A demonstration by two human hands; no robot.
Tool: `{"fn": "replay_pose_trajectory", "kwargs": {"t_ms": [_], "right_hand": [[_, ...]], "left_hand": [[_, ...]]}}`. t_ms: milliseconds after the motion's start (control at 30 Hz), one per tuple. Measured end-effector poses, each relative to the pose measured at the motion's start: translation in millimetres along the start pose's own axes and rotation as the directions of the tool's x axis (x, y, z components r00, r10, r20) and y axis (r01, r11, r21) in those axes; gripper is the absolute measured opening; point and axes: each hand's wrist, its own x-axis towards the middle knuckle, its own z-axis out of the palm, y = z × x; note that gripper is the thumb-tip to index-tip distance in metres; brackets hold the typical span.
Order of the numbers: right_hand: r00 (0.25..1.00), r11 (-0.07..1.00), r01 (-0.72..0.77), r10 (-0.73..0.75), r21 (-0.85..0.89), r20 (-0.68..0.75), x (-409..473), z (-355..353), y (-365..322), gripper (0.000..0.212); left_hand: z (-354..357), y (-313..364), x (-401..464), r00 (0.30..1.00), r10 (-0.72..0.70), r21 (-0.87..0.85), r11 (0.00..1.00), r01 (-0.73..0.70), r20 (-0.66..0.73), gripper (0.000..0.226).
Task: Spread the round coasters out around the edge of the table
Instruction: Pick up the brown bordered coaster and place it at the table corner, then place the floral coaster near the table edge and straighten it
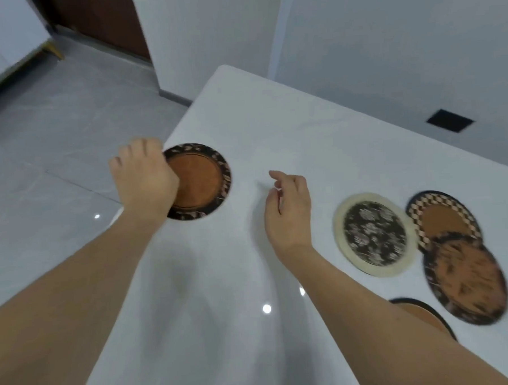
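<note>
A round coaster with a brown centre and dark patterned rim [200, 180] lies at the left edge of the white table [272, 117]. My left hand [143, 176] grips its left side, fingers curled over the rim. My right hand [289, 208] hovers over bare tabletop to the right of it, fingers loosely apart and holding nothing. Further right lie a cream-rimmed coaster with a dark floral centre [374, 234], a checker-rimmed coaster [442, 217] and a brown coaster [466, 281] overlapping it. Another brown coaster [424, 313] peeks out from under my right forearm.
Grey tiled floor [52, 138] lies to the left of the table. White walls stand behind, with a dark wooden door [99, 18] at the upper left and a black socket [450, 120] on the right wall.
</note>
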Motion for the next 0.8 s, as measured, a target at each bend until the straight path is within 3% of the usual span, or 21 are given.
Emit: {"fn": "replay_pose_trajectory", "kwargs": {"t_ms": [67, 133, 267, 433, 633, 733, 800], "right_hand": [[0.998, 0.996, 0.056, -0.057, -0.066, -0.008, -16, -45, 22, 0.035], [0.997, 0.981, 0.075, -0.077, -0.176, -0.003, -33, -92, 49, 0.033], [0.996, 0.932, -0.087, 0.069, -0.351, -0.065, -74, -184, 97, 0.031], [0.959, 0.925, -0.263, 0.219, -0.276, -0.179, -119, -268, 106, 0.036], [0.957, 0.905, -0.282, 0.243, -0.317, -0.157, -159, -341, 79, 0.044], [0.915, 0.854, -0.389, 0.313, -0.345, -0.256, -182, -361, 77, 0.048], [0.863, 0.812, -0.491, 0.407, -0.314, -0.297, -197, -366, 83, 0.049]], "left_hand": [[-7, 24, -25, 0.998, 0.016, -0.024, 1.000, -0.018, -0.065, 0.022], [-14, 58, -58, 0.992, 0.119, -0.050, 0.991, -0.121, -0.036, 0.019], [-37, 133, -117, 0.944, 0.327, -0.225, 0.924, -0.310, 0.042, 0.018], [-93, 208, -152, 0.871, 0.482, -0.322, 0.843, -0.431, 0.095, 0.023], [-166, 248, -180, 0.805, 0.585, -0.316, 0.786, -0.531, 0.103, 0.035], [-178, 254, -190, 0.684, 0.724, -0.263, 0.679, -0.685, 0.087, 0.034], [-178, 261, -196, 0.628, 0.762, -0.281, 0.645, -0.710, 0.161, 0.037]]}}
